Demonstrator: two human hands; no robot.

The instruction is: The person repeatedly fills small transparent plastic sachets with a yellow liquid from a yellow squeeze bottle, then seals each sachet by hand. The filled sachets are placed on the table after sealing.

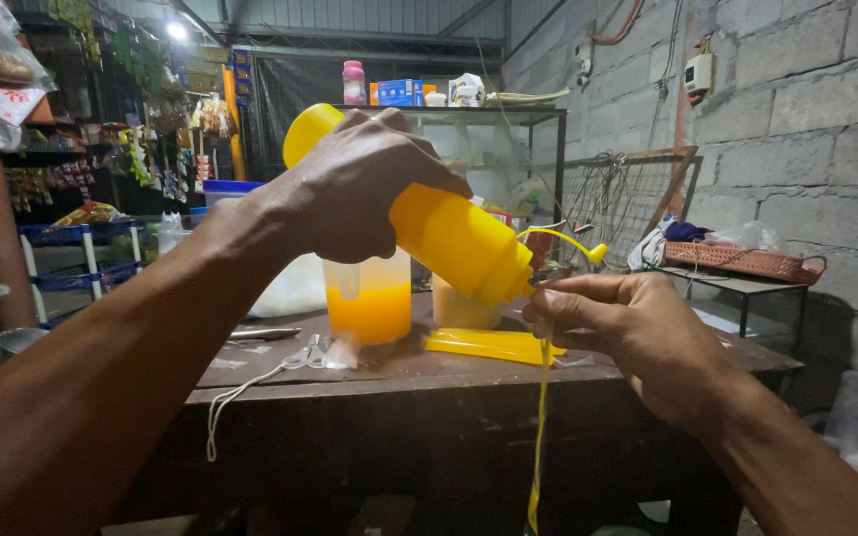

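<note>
Tipping the yellow squeeze bottle (449,238) nozzle-down, the left hand (350,189) grips its body while the right hand (628,328) pinches a thin plastic tube bag (541,437), apparently at the nozzle. Over-squeezing could overflow the bag onto the near wooden table (429,372).

Left hand (350,189) clenched, right hand (628,333) fingers pinched.
</note>
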